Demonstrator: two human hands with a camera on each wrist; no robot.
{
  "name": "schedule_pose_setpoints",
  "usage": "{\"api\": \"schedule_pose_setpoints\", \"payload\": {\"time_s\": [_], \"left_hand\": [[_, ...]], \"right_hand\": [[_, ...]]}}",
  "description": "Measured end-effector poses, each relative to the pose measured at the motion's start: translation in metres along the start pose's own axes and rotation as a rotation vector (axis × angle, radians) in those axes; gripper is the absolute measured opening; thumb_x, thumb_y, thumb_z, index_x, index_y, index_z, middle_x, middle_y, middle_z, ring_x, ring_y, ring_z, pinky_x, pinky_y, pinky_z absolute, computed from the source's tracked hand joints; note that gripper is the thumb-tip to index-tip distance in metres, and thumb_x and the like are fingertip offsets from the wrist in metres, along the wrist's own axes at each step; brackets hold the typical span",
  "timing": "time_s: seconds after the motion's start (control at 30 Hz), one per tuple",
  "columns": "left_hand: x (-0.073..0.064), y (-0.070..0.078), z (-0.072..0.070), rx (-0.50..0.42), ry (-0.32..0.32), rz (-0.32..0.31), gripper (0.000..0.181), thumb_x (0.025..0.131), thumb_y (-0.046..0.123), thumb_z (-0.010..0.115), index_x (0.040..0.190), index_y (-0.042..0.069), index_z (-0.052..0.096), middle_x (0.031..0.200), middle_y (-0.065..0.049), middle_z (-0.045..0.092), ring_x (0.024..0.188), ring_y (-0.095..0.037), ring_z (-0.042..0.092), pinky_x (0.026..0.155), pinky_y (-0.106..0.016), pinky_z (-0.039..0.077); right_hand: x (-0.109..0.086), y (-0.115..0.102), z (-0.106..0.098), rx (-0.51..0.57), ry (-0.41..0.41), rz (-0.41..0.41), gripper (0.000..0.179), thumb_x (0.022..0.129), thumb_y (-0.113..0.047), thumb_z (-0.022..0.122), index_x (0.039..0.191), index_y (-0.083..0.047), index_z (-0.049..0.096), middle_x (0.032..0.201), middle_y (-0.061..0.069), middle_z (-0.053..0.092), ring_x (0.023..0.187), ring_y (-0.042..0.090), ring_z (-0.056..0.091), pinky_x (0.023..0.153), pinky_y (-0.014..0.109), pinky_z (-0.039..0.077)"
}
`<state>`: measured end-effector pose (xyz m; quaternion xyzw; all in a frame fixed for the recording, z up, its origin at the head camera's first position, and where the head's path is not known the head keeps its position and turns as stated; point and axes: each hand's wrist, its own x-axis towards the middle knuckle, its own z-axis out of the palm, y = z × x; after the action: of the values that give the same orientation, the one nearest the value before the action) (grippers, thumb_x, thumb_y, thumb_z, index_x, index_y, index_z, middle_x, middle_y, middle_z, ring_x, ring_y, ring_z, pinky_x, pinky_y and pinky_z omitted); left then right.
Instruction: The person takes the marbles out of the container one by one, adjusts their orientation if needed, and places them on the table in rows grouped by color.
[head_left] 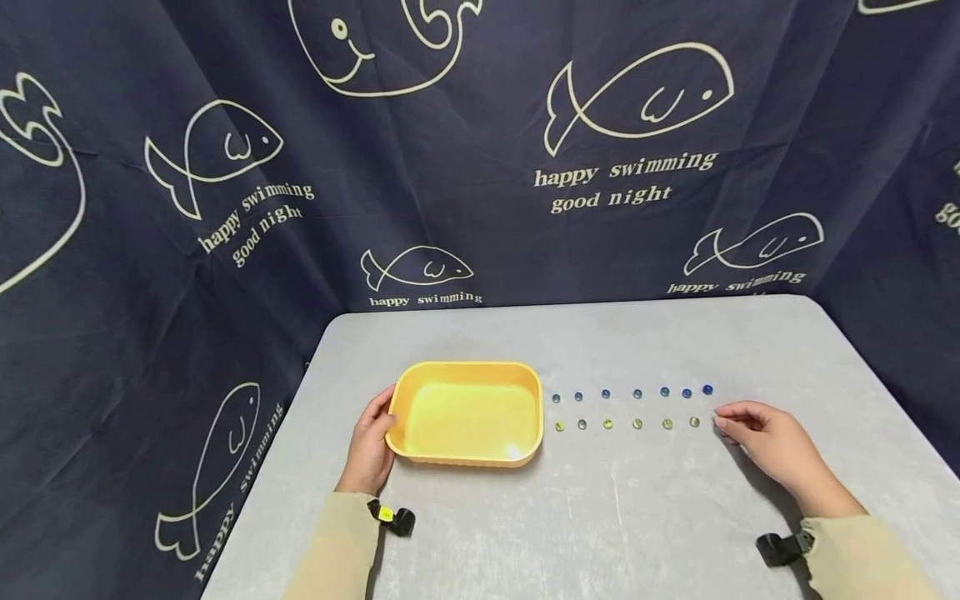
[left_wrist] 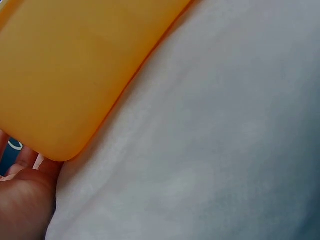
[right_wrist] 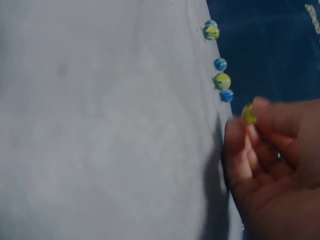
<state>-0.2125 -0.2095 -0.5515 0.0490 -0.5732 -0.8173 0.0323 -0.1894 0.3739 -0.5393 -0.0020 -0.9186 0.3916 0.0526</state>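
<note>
At the table's left half my left hand (head_left: 369, 448) grips the end of a yellow plastic tub (head_left: 461, 417), thumb over the rim. Nothing lies inside the tub. In the left wrist view the tub's side wall (left_wrist: 95, 65) fills the upper left, with fingers (left_wrist: 30, 165) at its corner. On the right, my right hand (head_left: 783, 450) pinches a yellow-green glass marble (right_wrist: 249, 114) between thumb and fingertip. This hand is at the right end of a row of yellow-green marbles; the nearest one (head_left: 694, 422) lies just left of the fingertips.
Behind the yellow-green row runs a row of several blue marbles, from one beside the tub (head_left: 556, 398) to the rightmost one (head_left: 707, 389). Both rows lie on a grey table (head_left: 600, 517). A dark blue curtain (head_left: 495, 183) with fish drawings hangs behind the table and along its sides.
</note>
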Motion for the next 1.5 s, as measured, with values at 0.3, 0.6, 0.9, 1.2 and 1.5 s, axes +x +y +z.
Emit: {"api": "schedule_pose_setpoints", "payload": {"time_s": [0.3, 0.6, 0.9, 1.2, 1.5], "left_hand": [[0.003, -0.001, -0.001, 0.022, -0.001, 0.015, 0.057, 0.097, -0.011, 0.043, 0.153, -0.003, 0.042, 0.158, -0.017, 0.037, 0.143, -0.027, 0.04, 0.106, -0.029, 0.048], [-0.001, 0.003, -0.004, 0.021, 0.009, -0.004, 0.056, 0.097, -0.008, 0.044, 0.152, 0.0, 0.043, 0.157, -0.012, 0.04, 0.144, -0.025, 0.039, 0.108, -0.029, 0.047], [-0.003, 0.002, -0.002, -0.002, 0.019, -0.011, 0.058, 0.097, -0.01, 0.043, 0.154, -0.001, 0.041, 0.159, -0.014, 0.036, 0.145, -0.024, 0.037, 0.107, -0.028, 0.047], [-0.003, -0.001, -0.001, 0.002, 0.007, -0.005, 0.057, 0.097, -0.01, 0.042, 0.153, -0.003, 0.041, 0.16, -0.016, 0.035, 0.145, -0.025, 0.038, 0.107, -0.028, 0.047], [-0.002, 0.0, 0.0, -0.002, 0.006, -0.005, 0.056, 0.097, -0.009, 0.042, 0.153, 0.0, 0.042, 0.158, -0.013, 0.038, 0.145, -0.025, 0.038, 0.108, -0.029, 0.046]], "right_hand": [[0.003, 0.016, 0.006, 0.012, -0.005, 0.087, 0.036, 0.1, -0.033, 0.069, 0.117, -0.002, 0.074, 0.105, 0.015, 0.074, 0.077, 0.001, 0.062, 0.062, 0.02, 0.052], [0.004, 0.02, 0.012, 0.095, 0.008, 0.111, 0.037, 0.099, -0.032, 0.071, 0.118, 0.0, 0.074, 0.103, 0.012, 0.074, 0.076, 0.005, 0.066, 0.061, 0.022, 0.057], [0.004, 0.022, 0.011, 0.066, 0.009, 0.12, 0.038, 0.097, -0.035, 0.073, 0.117, -0.003, 0.076, 0.108, 0.015, 0.074, 0.078, 0.003, 0.065, 0.062, 0.022, 0.057], [0.002, 0.021, 0.011, 0.063, 0.015, 0.153, 0.042, 0.097, -0.036, 0.073, 0.12, -0.001, 0.075, 0.111, 0.016, 0.074, 0.077, 0.003, 0.065, 0.061, 0.022, 0.057], [0.006, 0.018, 0.011, 0.062, 0.019, 0.152, 0.043, 0.096, -0.038, 0.073, 0.12, -0.002, 0.076, 0.114, 0.017, 0.073, 0.078, 0.001, 0.066, 0.062, 0.021, 0.057]]}}
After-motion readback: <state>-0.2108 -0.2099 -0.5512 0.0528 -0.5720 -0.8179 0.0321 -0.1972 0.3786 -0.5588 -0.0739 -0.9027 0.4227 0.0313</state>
